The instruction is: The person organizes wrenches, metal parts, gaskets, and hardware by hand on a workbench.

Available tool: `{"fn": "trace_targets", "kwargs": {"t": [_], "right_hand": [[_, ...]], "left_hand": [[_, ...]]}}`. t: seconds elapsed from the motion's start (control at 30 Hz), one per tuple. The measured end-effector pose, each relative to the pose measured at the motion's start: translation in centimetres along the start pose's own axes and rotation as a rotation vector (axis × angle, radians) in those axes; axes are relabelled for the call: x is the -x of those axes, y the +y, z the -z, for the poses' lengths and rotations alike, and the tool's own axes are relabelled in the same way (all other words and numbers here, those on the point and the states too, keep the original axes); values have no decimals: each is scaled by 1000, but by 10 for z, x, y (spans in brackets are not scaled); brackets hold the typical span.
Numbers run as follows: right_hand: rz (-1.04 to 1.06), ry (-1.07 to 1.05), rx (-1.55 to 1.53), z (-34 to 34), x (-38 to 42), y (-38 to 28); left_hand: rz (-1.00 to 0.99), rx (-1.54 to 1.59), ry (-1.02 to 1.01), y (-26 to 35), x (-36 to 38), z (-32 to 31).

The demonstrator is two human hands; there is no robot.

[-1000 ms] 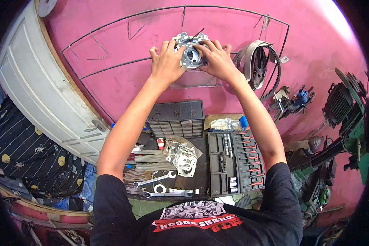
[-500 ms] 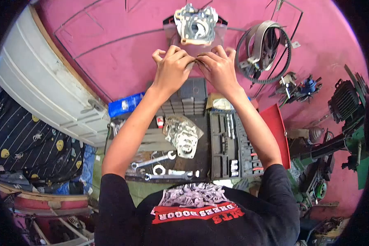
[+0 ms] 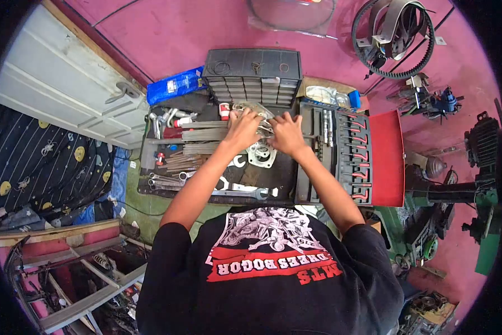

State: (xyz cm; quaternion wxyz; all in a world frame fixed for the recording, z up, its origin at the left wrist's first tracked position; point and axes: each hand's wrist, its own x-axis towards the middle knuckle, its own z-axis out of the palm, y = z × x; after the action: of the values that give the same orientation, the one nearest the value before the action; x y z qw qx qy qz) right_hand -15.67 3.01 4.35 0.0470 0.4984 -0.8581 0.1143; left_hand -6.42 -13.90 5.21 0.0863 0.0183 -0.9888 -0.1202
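Observation:
My left hand (image 3: 244,129) reaches over the workbench with its fingers bent down onto a plastic bag of gaskets (image 3: 261,154). Beside it, my right hand (image 3: 287,135) curls its fingers at the right side of the same bag. The fingertips are partly hidden among the grey gasket pieces between the hands. A pale gasket with round holes shows below them. Just beyond my left hand stands a small red and white bottle (image 3: 224,110). Combination wrenches (image 3: 242,188) lie nearer my body.
A grey drawer cabinet (image 3: 253,70) stands at the back, beside a blue package (image 3: 174,85). To the right lies an open tool case (image 3: 386,159) with sockets and red-handled tools. Belts (image 3: 393,39) hang on the pink wall. A white door (image 3: 66,78) is at left.
Both hands have come down from in front of the engine part high on the wall side to the gaskets on the bench. The view has tilted down, and the engine part has left it.

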Motion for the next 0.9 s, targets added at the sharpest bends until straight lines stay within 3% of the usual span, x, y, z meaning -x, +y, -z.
{"fn": "trace_targets", "kwargs": {"t": [0.1,0.3,0.5,0.9], "right_hand": [[-74,-143,-1,-25,25,-16],[-124,-274,55,-42,46,-33],[-104,-195,53,-55,52,-31],[-67,-236,-29,-49,45,-28]], "left_hand": [[5,48,-171,0,27,-19],[-47,-83,-191,2,52,-42],[12,-61,-240,2,55,-45],[-29,-28,-270,-2,50,-47]]}}
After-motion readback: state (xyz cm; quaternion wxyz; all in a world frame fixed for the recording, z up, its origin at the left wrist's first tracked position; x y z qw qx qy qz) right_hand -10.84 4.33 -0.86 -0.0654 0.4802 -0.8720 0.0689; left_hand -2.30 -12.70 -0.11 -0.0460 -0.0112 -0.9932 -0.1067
